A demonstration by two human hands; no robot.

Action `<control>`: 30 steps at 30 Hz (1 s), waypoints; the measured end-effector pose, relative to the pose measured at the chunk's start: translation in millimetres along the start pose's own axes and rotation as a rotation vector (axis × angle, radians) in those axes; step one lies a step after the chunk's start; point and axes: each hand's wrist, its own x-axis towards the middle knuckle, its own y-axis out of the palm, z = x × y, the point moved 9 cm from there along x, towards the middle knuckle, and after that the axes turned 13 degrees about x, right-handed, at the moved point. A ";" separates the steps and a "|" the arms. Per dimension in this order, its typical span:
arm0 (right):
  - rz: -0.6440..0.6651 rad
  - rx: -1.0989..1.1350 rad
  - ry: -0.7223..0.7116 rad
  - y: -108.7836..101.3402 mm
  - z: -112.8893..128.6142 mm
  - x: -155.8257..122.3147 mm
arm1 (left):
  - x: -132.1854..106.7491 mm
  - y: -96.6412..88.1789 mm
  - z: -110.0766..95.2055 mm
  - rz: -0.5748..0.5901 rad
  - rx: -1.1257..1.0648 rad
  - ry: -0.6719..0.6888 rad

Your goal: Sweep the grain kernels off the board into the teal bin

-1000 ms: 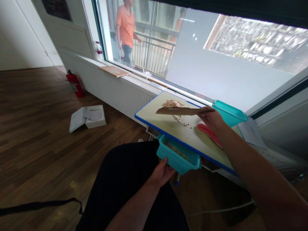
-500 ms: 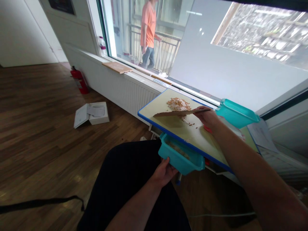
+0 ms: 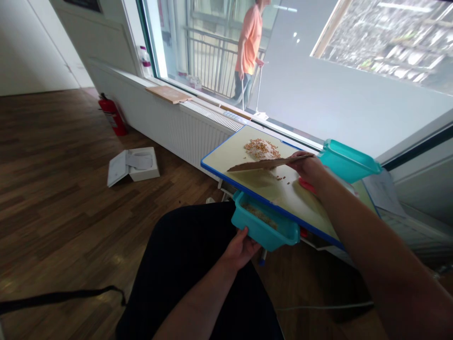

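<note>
My left hand (image 3: 242, 249) grips a teal plastic tub (image 3: 264, 231) from below and holds it at the table's near edge. Some pale grains (image 3: 260, 216) lie in the bottom of that tub. My right hand (image 3: 307, 166) is closed on one end of a flat piece of cardboard (image 3: 260, 165), whose long edge is close to the tabletop (image 3: 230, 156). Behind the cardboard rises a heap of white grains with orange kernels (image 3: 262, 148). A few loose kernels (image 3: 281, 178) are scattered in front of it. Something red (image 3: 306, 185) sits under my right wrist, partly hidden.
A second teal tub (image 3: 348, 160) stands at the table's far right. Beyond the table runs a radiator (image 3: 198, 130) below a large window, and a person in an orange shirt (image 3: 250, 42) is outside. On the floor are an open white box (image 3: 141, 165) and a fire extinguisher (image 3: 112, 115).
The cardboard has shifted slightly, and its face shows a little more. The person outside has walked to the right. My left hand still holds the tub in nearly the same place.
</note>
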 end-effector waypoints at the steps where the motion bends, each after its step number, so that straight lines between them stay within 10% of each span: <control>1: -0.005 0.002 0.005 -1.1 0.6 -1.9 | 0.0 0.2 0.1 0.000 0.003 -0.002; 30: 0.059 0.000 -0.083 0.5 16.7 -95.1 | -0.3 5.5 9.1 0.000 -0.006 -0.037</control>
